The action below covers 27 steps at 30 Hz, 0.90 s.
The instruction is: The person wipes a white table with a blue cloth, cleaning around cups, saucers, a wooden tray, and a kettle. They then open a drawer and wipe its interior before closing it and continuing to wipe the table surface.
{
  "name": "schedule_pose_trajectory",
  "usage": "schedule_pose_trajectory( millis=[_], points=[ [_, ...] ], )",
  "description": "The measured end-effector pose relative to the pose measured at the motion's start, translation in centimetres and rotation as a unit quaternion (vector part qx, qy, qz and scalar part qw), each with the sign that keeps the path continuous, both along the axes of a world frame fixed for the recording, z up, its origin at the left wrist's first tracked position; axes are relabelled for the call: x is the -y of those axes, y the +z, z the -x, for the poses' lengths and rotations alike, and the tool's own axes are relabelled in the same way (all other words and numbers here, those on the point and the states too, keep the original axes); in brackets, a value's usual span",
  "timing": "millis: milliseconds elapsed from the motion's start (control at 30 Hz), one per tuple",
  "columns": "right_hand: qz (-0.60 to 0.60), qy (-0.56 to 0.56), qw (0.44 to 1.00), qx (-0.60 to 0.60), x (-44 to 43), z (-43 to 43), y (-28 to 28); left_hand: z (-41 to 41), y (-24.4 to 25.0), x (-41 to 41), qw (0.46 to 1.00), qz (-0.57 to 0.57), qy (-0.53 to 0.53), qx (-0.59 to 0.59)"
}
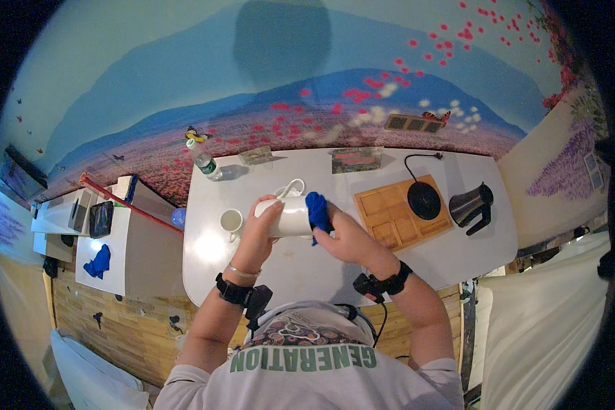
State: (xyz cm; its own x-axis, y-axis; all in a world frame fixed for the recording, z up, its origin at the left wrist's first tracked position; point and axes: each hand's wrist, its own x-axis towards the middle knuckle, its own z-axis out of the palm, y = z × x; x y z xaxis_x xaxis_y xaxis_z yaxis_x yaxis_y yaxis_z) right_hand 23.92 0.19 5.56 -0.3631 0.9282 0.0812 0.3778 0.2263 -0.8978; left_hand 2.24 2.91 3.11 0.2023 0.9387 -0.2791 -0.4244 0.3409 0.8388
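A white ceramic vessel [288, 216], like a tall mug or jug, lies sideways above the table. My left hand [258, 230] grips it around the left end. In my right hand [351, 241] is a bunched blue cloth [316, 209], pressed against the vessel's right end, whose opening is hidden. A white looped handle [298, 183] shows just behind; I cannot tell whether it belongs to this vessel or another cup. To the left of my left hand, a white mug [231, 221] stands on the white table [297, 271].
On the right lie a wooden compartment tray [376, 212], a round black corded base [424, 200] overlapping it, and a dark metal kettle [471, 205]. A plastic bottle [205, 163] and a small sign [357, 160] stand near the back edge. Another blue cloth [98, 262] is on the left cabinet.
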Motion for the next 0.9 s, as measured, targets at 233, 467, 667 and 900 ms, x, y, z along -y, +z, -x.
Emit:
schedule_pose_trajectory(
  millis=[233, 467, 667, 900],
  points=[
    [-0.191, 0.1, 0.977, 0.0, 1.7, 0.3, -0.4, 0.7, 0.6, -0.9, 0.995, -0.058, -0.076, -0.028],
    [-0.154, -0.204, 0.966, -0.028, 1.2, -0.1, 2.6, 0.1, 0.6, -0.9, 0.999, -0.008, -0.043, -0.01],
    [-0.167, 0.094, 0.976, 0.102, 2.5, -0.4, 0.1, 0.5, 1.9, -1.2, 0.998, 0.003, -0.05, 0.049],
    [-0.162, 0.163, 0.926, 0.299, 1.0, 0.3, -1.5, -1.3, 1.5, 0.4, 0.989, -0.013, -0.111, -0.095]
  ],
)
